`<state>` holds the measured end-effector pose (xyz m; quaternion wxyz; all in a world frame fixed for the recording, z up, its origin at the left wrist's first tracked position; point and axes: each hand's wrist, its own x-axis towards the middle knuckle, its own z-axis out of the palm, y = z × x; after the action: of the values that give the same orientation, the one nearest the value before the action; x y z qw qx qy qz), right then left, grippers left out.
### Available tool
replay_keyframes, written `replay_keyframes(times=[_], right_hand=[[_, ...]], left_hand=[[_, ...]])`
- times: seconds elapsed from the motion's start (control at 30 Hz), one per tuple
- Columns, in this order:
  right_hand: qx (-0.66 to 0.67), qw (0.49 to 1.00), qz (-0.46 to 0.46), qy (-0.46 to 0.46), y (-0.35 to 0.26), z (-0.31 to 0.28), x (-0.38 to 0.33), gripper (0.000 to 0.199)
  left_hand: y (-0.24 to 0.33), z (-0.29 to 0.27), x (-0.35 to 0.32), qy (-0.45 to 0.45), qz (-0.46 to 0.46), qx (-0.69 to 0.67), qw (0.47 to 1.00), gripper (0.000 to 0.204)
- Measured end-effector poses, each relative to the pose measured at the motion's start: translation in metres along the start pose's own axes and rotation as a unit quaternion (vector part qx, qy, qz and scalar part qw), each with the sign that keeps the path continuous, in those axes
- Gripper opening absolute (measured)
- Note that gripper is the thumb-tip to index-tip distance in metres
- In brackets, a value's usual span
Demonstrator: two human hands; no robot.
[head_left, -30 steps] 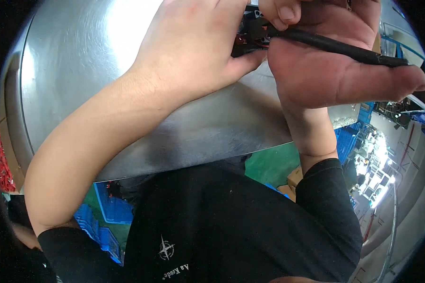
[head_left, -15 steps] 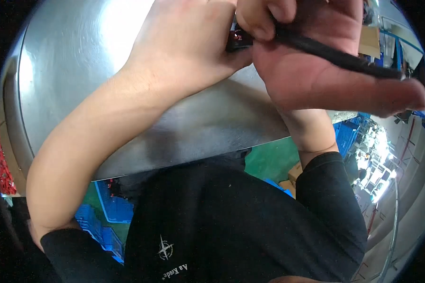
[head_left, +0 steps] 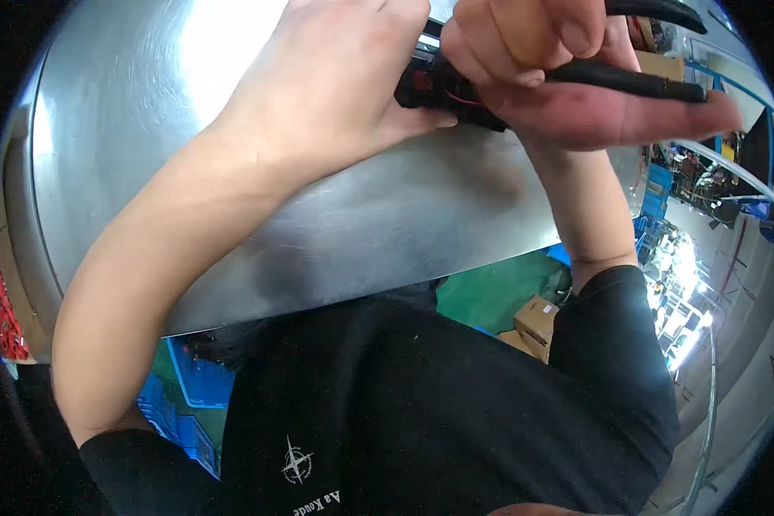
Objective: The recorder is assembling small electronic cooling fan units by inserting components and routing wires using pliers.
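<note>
One black device (head_left: 443,90) between hands (head_left: 340,70), black-handled tool (head_left: 636,80) in right.

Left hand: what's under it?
Part of a black device shows at the thumb side of the left hand, with metal table below the wrist. Whatever lies beneath the palm is covered.

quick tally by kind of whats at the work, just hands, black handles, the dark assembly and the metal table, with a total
Hands, left hand and right hand: 2
Black handles, upper handle and lower handle: 2
Dark assembly, partly hidden: 1
Metal table: 1
Total: 6
</note>
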<state>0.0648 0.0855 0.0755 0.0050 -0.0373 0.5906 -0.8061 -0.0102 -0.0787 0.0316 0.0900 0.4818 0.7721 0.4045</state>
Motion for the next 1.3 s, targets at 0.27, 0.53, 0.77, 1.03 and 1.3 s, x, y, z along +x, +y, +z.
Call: replay_keyframes(times=[0.27, 0.53, 0.77, 1.03, 1.3], right_hand=[[0.073, 0.985, 0.045, -0.151, -0.003, -0.032, 0.03, 0.088], [0.155, 0.917, 0.077, -0.36, 0.003, -0.022, 0.056, 0.06], [0.207, 0.885, 0.109, -0.403, 0.004, -0.023, 0.066, 0.042], [0.162, 0.903, 0.106, -0.383, 0.0, -0.015, 0.064, 0.046], [-0.269, 0.959, 0.035, -0.076, -0.018, 0.031, 0.019, 0.098]], left_hand=[[0.0, -0.014, 0.011, -0.091, -0.008, -0.01, 0.996, 0.05], [-0.002, -0.018, 0.017, -0.153, 0.007, -0.019, 0.988, 0.055], [-0.005, -0.02, 0.021, -0.172, 0.012, -0.054, 0.984, 0.05], [-0.005, -0.016, 0.017, -0.139, 0.028, -0.119, 0.983, 0.042], [-0.012, 0.003, 0.001, -0.078, 0.053, -0.05, 0.994, 0.053]])
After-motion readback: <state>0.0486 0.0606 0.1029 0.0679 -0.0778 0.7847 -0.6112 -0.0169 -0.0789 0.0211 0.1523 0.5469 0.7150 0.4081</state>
